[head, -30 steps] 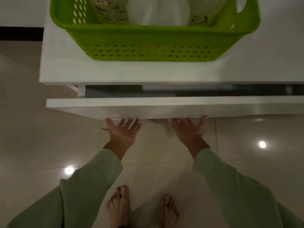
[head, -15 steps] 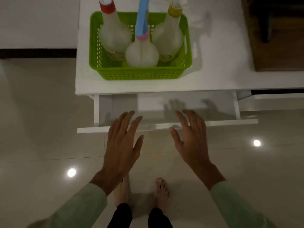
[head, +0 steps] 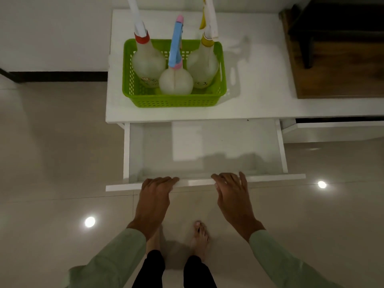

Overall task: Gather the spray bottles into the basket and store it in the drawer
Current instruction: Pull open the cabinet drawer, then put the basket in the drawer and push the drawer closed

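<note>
A green plastic basket [head: 174,101] stands on the white cabinet top [head: 259,90]. Three translucent spray bottles stand upright in it: one with a red collar [head: 148,63], one with a blue trigger [head: 175,84] and one with a yellow collar [head: 203,67]. Below the top, the white drawer [head: 207,146] is pulled far out and holds nothing. My left hand [head: 154,196] curls its fingers over the drawer's front panel [head: 195,182]. My right hand [head: 232,194] lies over the same panel further right, fingers draped on its top edge.
A dark wooden piece of furniture [head: 332,69] adjoins the cabinet top on the right. A second white drawer front [head: 332,129] sits to the right of the open one. My bare feet [head: 200,235] stand on glossy beige floor tiles just in front.
A second ago both hands were palm-up under the barely open drawer front. They then lifted free, and now rest over the front's top edge with the drawer out much farther.
</note>
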The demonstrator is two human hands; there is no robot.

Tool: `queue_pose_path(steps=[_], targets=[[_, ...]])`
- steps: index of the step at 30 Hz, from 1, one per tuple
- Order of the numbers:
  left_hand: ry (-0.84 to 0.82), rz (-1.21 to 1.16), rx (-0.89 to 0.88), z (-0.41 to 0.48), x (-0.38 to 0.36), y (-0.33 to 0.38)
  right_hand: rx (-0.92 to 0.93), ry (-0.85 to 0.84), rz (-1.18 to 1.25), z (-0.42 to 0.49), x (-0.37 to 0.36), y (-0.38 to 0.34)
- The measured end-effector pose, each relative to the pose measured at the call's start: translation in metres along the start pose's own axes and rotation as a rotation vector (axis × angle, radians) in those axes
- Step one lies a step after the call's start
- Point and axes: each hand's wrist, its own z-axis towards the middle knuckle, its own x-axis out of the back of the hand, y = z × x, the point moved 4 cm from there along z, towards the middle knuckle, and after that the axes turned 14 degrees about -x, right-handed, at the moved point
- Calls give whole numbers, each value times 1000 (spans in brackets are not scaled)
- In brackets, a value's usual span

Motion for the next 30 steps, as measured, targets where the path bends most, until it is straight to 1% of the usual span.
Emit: queue_pose_path(steps=[4,10,13,15,16,17,19,21,22,23,24,26,28,30], targets=[[-28,2,44,-24,-12,6,-37,-32,-78,-25,-11,6],[-80,6,83,-47,-24,9,-54,-75,-103,-47,-18,11],[-143,4,91,-49,-26,9,-37,-114,-56,-49,-13,10],[-142,-60,65,-44,-20,11,-24,-168,76,-43,-3,7],[-94,-133,58,-39,-11,11,-20,-194,170,-36,6,3],[-10,-215,65,-32,3,9,-15,-184,266,-26,19,-3],[226,-342,130,-13,39,-1,-22,-52,474,5,55,-16],[540,-428,206,14,82,-16,-69,109,683,47,93,-28],[686,-460,236,30,103,-24,-119,158,784,70,108,-33],[790,-487,269,47,122,-32,-177,184,873,93,121,-38],[854,-516,303,65,137,-38,-234,192,948,115,131,-44],[883,-579,378,99,158,-51,-335,145,1037,158,142,-56],[825,-617,444,129,167,-62,-422,30,1030,192,143,-67],[723,-664,504,151,166,-74,-477,-100,984,214,137,-75]])
